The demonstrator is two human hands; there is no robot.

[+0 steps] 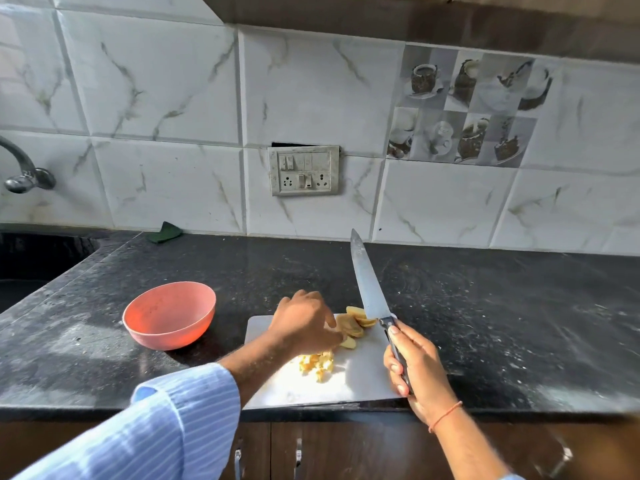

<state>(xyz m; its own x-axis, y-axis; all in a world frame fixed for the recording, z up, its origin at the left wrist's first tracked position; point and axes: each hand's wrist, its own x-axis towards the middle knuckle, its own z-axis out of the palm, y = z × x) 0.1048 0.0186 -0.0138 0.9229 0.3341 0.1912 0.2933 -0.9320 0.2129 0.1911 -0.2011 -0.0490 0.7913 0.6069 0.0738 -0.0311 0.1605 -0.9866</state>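
A white cutting board (360,379) lies at the front edge of the black counter. On it are several yellow potato slices (353,323) fanned at the far side and a pile of small diced pieces (317,365) in the middle. My left hand (304,320) reaches over the board, its fingers curled down onto the slices. My right hand (415,372) grips the dark handle of a long kitchen knife (369,282). The blade points up and away, its heel just beside the slices.
An empty salmon-pink bowl (169,315) stands on the counter left of the board. A dark sink (31,268) and a tap (24,171) are at far left, a green cloth (164,232) lies by the wall, and a switch panel (304,170) sits above.
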